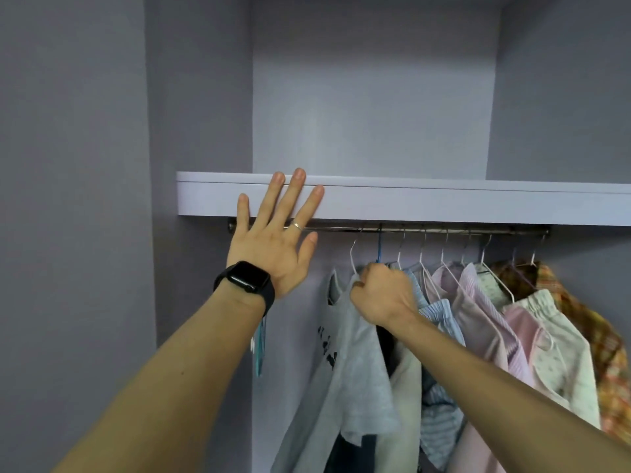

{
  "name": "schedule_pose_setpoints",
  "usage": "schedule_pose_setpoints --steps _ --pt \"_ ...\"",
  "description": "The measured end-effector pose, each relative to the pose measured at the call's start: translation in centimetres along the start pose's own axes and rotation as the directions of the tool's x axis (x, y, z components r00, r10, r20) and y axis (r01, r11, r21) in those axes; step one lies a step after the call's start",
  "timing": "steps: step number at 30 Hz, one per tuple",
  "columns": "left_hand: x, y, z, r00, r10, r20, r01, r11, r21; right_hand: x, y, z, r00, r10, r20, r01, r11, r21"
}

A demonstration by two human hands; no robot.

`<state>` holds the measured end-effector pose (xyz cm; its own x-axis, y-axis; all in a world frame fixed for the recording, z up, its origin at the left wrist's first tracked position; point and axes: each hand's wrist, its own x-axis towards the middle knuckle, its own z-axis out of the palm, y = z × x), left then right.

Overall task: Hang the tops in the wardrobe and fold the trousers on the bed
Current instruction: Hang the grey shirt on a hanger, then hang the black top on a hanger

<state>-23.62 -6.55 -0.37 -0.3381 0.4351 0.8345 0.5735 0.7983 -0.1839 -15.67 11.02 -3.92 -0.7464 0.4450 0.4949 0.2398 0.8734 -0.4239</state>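
Left hand (273, 240), fingers straight and spread wide, lies over the smooth front edge of the matte lilac shelf (444, 203); the right hand (382, 295) is fisted round the base of a blue hanger (379, 249) hooked on the thin metal rail (444, 229). Inside the wardrobe (372, 114) soft tops (478, 308) hang from white wire hangers (352, 257), a grey printed T-shirt (355, 370) leftmost, striped pink ones further right.

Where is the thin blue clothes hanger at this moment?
In the head view, the thin blue clothes hanger hooks on the metal rail under the grey shelf, between two white wire hangers, directly above the right hand that grips its neck.
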Motion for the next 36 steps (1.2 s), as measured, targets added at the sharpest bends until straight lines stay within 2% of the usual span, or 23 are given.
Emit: schedule_pose_setpoints --steps 4,8,15,17,20,22,25,26,27,28,30,31,33,35,36 --pt "0.1 0.0 0.2 1.000 -0.002 -0.010 0.002 1.000 0.007 1.1 -2.4 1.2 0.995 -0.070 -0.068 0.065 0.996 -0.069" --pt "0.1 0.1 0.1 1.000 -0.002 0.003 0.002 1.000 -0.012 2.4 -2.9 3.0 0.999 0.022 0.047 -0.013 0.983 -0.183" --pt "-0.2 0.0 -0.7 0.996 -0.014 0.092 0.019 0.998 -0.054 0.3 -1.1 5.1 0.963 0.152 0.224 -0.125 0.983 -0.131" --pt "-0.3 0.2 -1.5 0.986 -0.031 0.161 0.040 0.998 -0.055 -1.6 0.0 4.4 0.897 0.214 0.387 -0.174 0.975 -0.136" --pt "-0.2 0.5 -3.1 0.963 -0.058 0.261 0.078 0.995 -0.067 -6.1 1.8 2.6 0.711 0.292 0.640 -0.255 0.955 -0.152" --pt "0.1 1.1 -4.3 0.941 -0.085 0.328 0.120 0.989 -0.086 -9.2 2.6 0.6 0.648 0.293 0.703 -0.270 0.951 -0.148" --pt "-0.7 3.5 -6.4 0.885 -0.151 0.441 0.253 0.950 -0.182 -14.0 3.9 -4.0 0.670 0.292 0.682 -0.327 0.942 -0.082" --pt "-1.8 5.5 -7.7 0.841 -0.127 0.526 0.282 0.932 -0.227 -16.8 4.3 -7.0 0.676 0.320 0.663 -0.368 0.927 -0.073" --pt "-2.6 6.7 -8.1 0.811 -0.102 0.577 0.303 0.915 -0.265 -17.7 4.8 -8.7 0.715 0.298 0.632 -0.353 0.935 -0.040" --pt "-4.5 9.3 -9.2 0.762 -0.042 0.646 0.297 0.909 -0.292 -20.7 5.6 -11.5 0.727 0.326 0.604 -0.382 0.923 -0.039" --pt "-6.9 13.8 -10.7 0.725 0.081 0.684 0.268 0.882 -0.388 -24.5 7.3 -16.0 0.795 0.371 0.480 -0.402 0.915 -0.042" --pt "-7.7 15.7 -11.5 0.724 0.124 0.679 0.262 0.860 -0.437 -25.6 8.0 -18.0 0.843 0.352 0.406 -0.367 0.929 -0.044" --pt "-10.7 21.2 -13.8 0.707 0.290 0.646 0.183 0.807 -0.562 -30.7 9.4 -22.3 0.888 0.385 0.251 -0.387 0.921 -0.041" --pt "-14.0 26.3 -16.1 0.667 0.456 0.589 0.100 0.728 -0.678 -35.9 10.5 -25.2 0.892 0.436 0.119 -0.431 0.900 -0.065" --pt "-16.3 29.8 -17.7 0.624 0.562 0.543 0.061 0.658 -0.751 -39.9 11.5 -26.8 0.858 0.509 0.066 -0.501 0.859 -0.105"
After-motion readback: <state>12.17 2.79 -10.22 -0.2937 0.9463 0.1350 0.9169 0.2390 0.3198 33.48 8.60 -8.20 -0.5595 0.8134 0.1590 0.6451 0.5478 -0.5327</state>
